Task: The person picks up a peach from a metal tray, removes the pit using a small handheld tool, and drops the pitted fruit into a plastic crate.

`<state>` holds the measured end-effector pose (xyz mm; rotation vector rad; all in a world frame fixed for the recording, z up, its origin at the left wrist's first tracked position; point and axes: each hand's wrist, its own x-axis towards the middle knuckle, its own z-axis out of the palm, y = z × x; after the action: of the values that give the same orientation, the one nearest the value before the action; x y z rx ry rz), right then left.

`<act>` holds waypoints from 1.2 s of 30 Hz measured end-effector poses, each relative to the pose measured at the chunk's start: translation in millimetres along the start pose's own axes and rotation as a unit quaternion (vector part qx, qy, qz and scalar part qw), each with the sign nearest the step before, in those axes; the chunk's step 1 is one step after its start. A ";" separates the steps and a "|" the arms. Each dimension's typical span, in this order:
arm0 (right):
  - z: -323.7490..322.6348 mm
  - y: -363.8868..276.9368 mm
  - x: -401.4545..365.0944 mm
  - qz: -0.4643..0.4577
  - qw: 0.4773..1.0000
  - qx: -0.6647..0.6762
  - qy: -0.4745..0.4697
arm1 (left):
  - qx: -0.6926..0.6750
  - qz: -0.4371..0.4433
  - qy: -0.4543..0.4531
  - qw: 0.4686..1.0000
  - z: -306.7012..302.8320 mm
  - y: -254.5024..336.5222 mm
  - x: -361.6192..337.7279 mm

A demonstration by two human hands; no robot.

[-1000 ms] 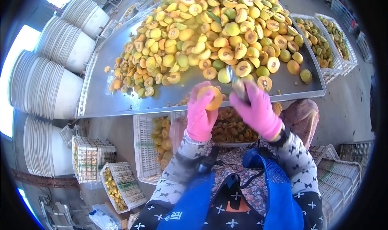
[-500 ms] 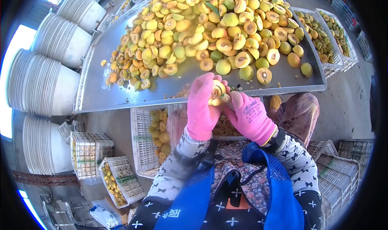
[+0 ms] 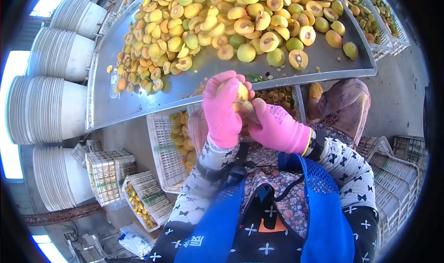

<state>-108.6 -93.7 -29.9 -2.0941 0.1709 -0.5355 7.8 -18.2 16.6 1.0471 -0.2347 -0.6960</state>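
1. Fruit (image 3: 240, 92): yellow and roundish, held just below the near edge of the metal table (image 3: 138, 101). It is mostly covered by the glove, so I cannot tell its long axis or which way it points.
2. Left hand (image 3: 223, 109): pink glove, fingers wrapped round the fruit.
3. Right hand (image 3: 277, 128): pink glove, clenched on a small knife (image 3: 247, 108) that meets the fruit. The hands are touching.
4. Pile of fruit (image 3: 208, 27): whole and halved pieces heaped on the table.
5. White crate (image 3: 162, 138): below the table, holding fruit.
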 end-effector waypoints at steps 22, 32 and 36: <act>-33.8 -18.5 -1.0 0.327 0.793 0.454 -0.240 | 0.144 -0.079 -0.110 0.980 -5.8 5.8 5.4; -39.1 -6.3 -10.4 0.313 0.704 0.586 -0.252 | 0.219 -0.033 -0.276 0.935 -8.3 0.6 19.5; -46.0 7.1 -14.9 0.318 0.691 0.572 -0.306 | 0.105 -0.156 -0.164 0.968 -37.1 -4.4 28.0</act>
<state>-141.4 -128.1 -18.8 -0.7589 0.1063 0.4524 45.6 -10.7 -9.6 1.1810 -0.4430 -1.1503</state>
